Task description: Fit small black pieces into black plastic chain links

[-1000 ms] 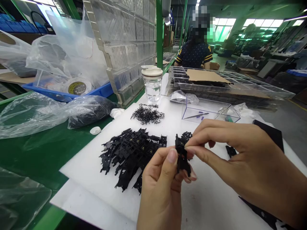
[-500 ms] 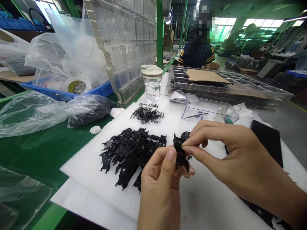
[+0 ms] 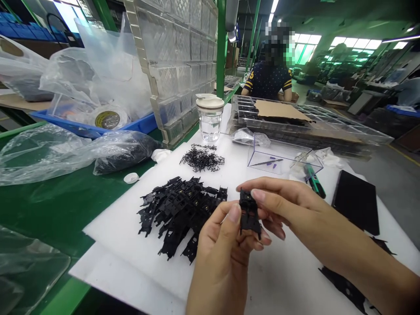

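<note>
A small black plastic part point(image 3: 250, 214) is held up over the white board, between both hands. My left hand point(image 3: 226, 245) is closed on its left side and lower end, thumb in front. My right hand point(image 3: 288, 210) grips its upper right edge between thumb and fingers. Left of the hands lies a heap of similar black parts point(image 3: 177, 210). Behind that heap is a pile of thin, small black pieces point(image 3: 203, 158).
Beyond the piles stand a lidded clear cup point(image 3: 210, 120) and a clear box point(image 3: 272, 159). A green marker point(image 3: 315, 181) and a black flat object point(image 3: 356, 201) lie at right. Clear trays point(image 3: 315, 127) are stacked behind; a person point(image 3: 271, 78) sits further back.
The held part has turned so its broad face shows. My right thumb has moved onto its upper edge, and my right fingers have shifted behind it. The green marker is now more visible.
</note>
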`<state>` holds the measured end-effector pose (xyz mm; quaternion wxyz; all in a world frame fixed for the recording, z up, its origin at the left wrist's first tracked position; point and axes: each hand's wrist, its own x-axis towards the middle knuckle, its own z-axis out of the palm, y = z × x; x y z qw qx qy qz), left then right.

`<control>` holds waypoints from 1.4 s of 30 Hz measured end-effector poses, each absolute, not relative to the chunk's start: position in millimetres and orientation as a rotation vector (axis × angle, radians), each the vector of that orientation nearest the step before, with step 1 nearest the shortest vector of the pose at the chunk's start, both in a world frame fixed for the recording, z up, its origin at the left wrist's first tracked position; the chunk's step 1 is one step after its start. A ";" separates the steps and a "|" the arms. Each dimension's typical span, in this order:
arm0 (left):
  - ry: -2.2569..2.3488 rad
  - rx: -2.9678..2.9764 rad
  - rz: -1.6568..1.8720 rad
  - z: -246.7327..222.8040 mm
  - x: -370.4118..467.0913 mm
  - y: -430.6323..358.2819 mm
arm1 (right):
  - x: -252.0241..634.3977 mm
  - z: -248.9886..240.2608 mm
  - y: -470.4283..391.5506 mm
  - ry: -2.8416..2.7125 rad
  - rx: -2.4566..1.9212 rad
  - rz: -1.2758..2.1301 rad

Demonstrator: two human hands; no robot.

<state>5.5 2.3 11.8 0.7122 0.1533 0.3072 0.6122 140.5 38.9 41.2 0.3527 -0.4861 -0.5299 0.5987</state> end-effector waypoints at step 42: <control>0.619 0.486 1.243 9.0 -3.6 -2.8 | 139.5 38.7 38.6 -1.043 -0.878 2.041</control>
